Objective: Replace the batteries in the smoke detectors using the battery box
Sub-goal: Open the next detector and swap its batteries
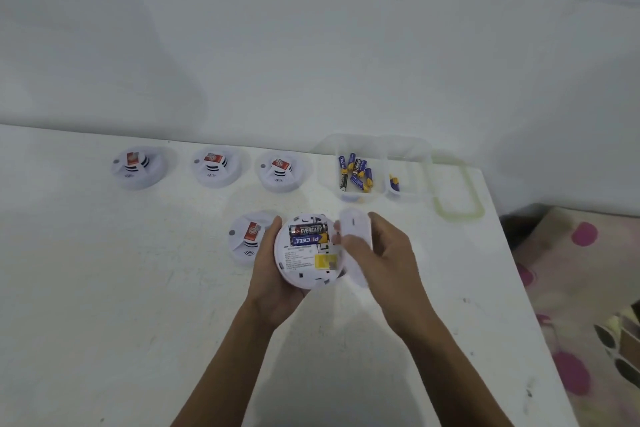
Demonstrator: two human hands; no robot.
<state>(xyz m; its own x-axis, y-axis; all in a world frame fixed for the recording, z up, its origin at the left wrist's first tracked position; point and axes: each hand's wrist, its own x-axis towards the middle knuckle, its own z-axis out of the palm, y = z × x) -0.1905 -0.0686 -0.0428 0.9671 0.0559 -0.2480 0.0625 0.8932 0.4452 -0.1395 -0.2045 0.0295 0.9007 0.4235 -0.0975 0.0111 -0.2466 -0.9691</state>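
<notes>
My left hand (273, 282) grips a white smoke detector (308, 253) turned back side up above the table. Its battery bay lies uncovered with two batteries (308, 234) inside, one black, one blue. My right hand (384, 253) holds the detector's round white back cover (355, 236) on edge just right of the detector. A clear battery box (372, 168) stands behind, holding several blue and black batteries (355, 172); one more battery (394, 183) lies in its right compartment.
Three smoke detectors (138, 166) (217, 166) (282, 170) sit in a row at the back of the white table (104, 288); another detector (246, 239) lies beside my left hand. The box's green-rimmed lid (457, 191) lies near the table's right edge. A patterned floor cloth (585, 288) is at right.
</notes>
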